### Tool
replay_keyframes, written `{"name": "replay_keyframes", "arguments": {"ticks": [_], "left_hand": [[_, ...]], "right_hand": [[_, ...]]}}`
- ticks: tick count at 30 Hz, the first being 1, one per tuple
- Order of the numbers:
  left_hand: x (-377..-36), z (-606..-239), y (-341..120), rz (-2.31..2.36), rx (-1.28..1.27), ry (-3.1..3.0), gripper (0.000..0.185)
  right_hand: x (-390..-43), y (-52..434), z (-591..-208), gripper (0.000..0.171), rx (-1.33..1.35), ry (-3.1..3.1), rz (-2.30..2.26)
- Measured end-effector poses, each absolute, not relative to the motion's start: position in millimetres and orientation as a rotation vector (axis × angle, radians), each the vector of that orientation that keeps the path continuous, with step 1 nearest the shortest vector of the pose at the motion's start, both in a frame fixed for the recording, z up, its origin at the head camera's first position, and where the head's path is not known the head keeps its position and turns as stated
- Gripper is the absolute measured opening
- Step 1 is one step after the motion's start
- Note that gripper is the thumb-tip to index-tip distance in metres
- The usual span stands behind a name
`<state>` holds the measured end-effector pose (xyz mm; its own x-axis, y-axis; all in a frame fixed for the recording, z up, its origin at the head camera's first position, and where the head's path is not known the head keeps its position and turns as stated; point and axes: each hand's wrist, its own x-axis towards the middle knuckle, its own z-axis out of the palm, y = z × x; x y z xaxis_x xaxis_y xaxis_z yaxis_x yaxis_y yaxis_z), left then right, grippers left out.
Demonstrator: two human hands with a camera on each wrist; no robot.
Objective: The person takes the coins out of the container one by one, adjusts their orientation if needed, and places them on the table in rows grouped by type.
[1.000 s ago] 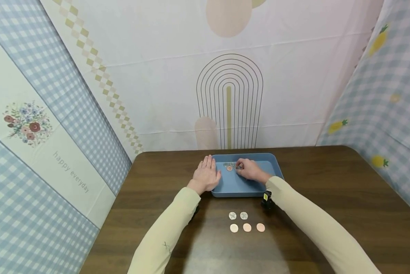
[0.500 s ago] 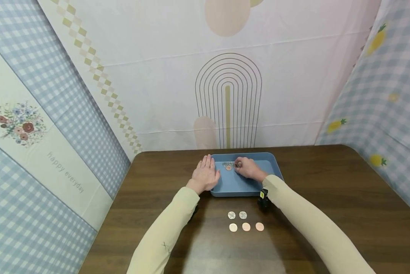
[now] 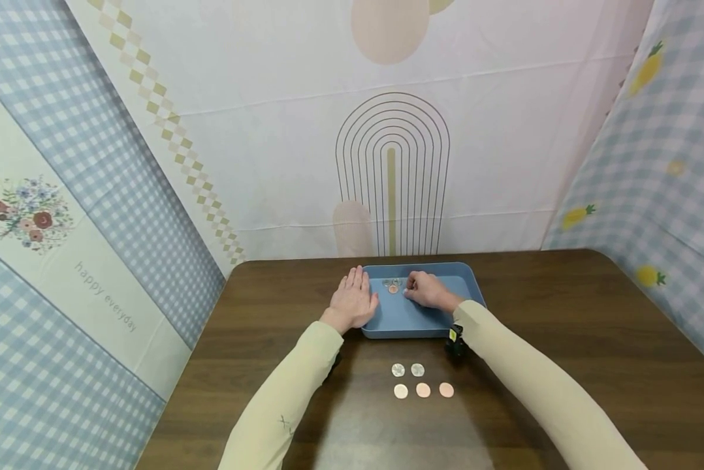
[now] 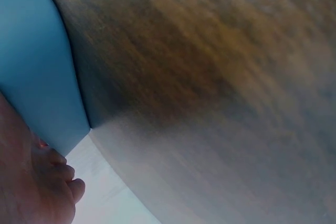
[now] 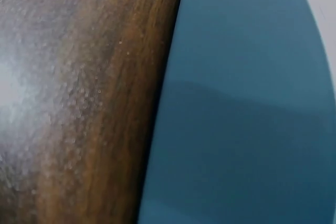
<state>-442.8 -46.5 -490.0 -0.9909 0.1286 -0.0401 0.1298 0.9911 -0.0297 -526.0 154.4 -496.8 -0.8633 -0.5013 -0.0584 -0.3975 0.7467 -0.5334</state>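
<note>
In the head view my left hand point(image 3: 352, 300) lies with straight fingers along the left rim of the shallow blue tray point(image 3: 411, 320). The left wrist view catches part of that hand point(image 4: 50, 187) against the tray's outer wall point(image 4: 42, 61). My right hand point(image 3: 427, 290) is inside the tray, its fingers bent and thumb and fingertips together, seemingly pinching a coin that is mostly hidden. Just left of these fingertips lie several silver coins point(image 3: 394, 282) and a copper coin point(image 3: 393, 289). The right wrist view has only the tray's wall point(image 5: 241, 129), no hand.
Before the tray, two silver coins point(image 3: 407, 370) lie in a row on the brown wooden table point(image 3: 258, 352). Closer in is a row of three copper-toned coins point(image 3: 424, 390). A patterned cloth point(image 3: 287, 163) hangs behind the table.
My right fingers, earlier over the right end of the silver coins, have drawn slightly down and away from them. A silver coin at the fingertips has gone from sight. My left hand stays put.
</note>
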Motion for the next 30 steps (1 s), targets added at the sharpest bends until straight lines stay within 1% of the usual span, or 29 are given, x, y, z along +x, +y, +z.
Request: {"name": "replay_keyframes", "arguments": {"ticks": [10,17,24,30], "left_hand": [[-443,-490,-47,-0.061,0.198,3.097,0.067],[-443,-491,-47,-0.039,0.204,3.083,0.067],[-442,-491,-48,-0.055,0.196,3.092,0.067],[-441,-491,-47,-0.057,0.201,3.093,0.067]], "right_hand": [[-519,159,-494,0.011,-0.782,2.724,-0.929],[-514,167,-490,0.007,-0.772,2.661,-1.012],[-501,170,-483,0.004,-0.817,2.604,-1.065],[-485,174,-479,0.006,-0.86,2.547,-1.148]]}}
